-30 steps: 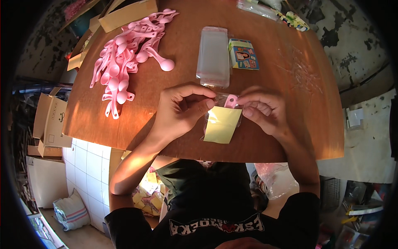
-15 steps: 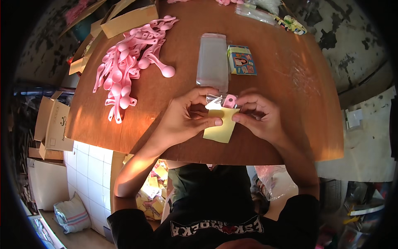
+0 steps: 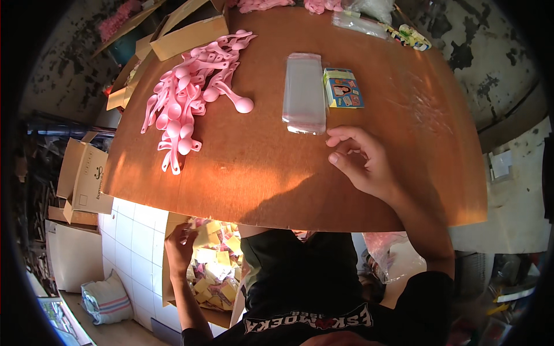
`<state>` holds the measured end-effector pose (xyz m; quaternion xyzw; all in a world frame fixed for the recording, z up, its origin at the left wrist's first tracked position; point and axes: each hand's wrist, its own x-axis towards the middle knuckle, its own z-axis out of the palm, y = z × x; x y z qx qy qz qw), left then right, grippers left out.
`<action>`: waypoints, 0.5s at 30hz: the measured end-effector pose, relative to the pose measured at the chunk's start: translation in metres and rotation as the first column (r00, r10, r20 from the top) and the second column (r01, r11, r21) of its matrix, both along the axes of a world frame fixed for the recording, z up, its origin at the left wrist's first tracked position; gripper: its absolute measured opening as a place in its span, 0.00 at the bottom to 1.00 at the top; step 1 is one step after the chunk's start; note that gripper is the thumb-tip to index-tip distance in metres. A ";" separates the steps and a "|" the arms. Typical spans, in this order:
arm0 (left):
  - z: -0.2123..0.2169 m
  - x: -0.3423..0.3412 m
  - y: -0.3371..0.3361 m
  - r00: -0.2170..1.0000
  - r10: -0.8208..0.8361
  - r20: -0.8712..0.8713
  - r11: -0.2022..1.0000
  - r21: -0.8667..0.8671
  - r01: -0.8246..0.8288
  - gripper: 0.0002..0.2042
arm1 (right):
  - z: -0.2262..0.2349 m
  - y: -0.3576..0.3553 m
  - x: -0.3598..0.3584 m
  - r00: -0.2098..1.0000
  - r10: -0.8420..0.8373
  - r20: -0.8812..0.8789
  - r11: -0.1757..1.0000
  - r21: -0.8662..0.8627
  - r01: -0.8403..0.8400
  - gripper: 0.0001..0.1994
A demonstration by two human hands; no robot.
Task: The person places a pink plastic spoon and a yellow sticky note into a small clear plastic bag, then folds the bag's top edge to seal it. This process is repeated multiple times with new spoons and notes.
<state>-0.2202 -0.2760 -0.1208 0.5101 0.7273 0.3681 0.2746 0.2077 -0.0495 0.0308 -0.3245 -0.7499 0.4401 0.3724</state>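
My right hand (image 3: 360,161) hovers over the table (image 3: 259,167), empty, its thumb and curled fingers apart. Closest to it are a stack of clear plastic bags (image 3: 304,95) and a small pile of printed cards (image 3: 345,89), blue and yellow. Below the table's front edge, my left hand (image 3: 180,247) is at the side of a cardboard box (image 3: 168,271) holding several small packets with yellow cards (image 3: 222,256). Its fingers look loosely parted, and one yellow-card packet (image 3: 202,236) is just beside them. A heap of pink plastic spoons (image 3: 184,86) lies on the left of the table.
Opened cardboard boxes (image 3: 190,32) stand at the far left edge, with another box (image 3: 86,176) lower left. Clear plastic packaging (image 3: 360,24) and more pink items (image 3: 262,4) lie at the far edge. A white sack (image 3: 107,300) rests on the floor.
The clear bag with a pink spoon handle and yellow card is gone from between my hands. My left hand has moved off the table, down to the box; the right stays above the table.
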 end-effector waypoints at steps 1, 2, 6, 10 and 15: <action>-0.023 -0.016 -0.013 0.931 0.169 -0.325 0.985 0.078 -0.152 0.21 | 0.000 0.001 -0.003 1.000 -0.015 0.018 0.990 0.139 0.012 0.18; -0.037 -0.018 -0.023 0.924 0.154 -0.350 0.984 -0.030 -0.175 0.25 | 0.000 0.001 -0.004 0.999 -0.036 0.038 0.961 0.275 0.024 0.17; -0.047 0.003 -0.032 0.923 -0.342 -0.178 0.882 -0.401 0.250 0.32 | 0.013 0.014 -0.020 0.965 -0.141 0.222 0.879 0.476 0.019 0.15; 0.048 0.070 0.010 0.660 -0.635 0.402 0.700 -0.062 0.711 0.19 | -0.004 0.030 -0.031 0.747 -0.376 0.549 0.612 0.752 -0.244 0.22; 0.177 0.121 0.058 0.317 -0.932 0.177 0.355 0.264 0.897 0.15 | -0.019 0.030 -0.030 0.675 -0.423 0.604 0.655 0.719 -0.233 0.26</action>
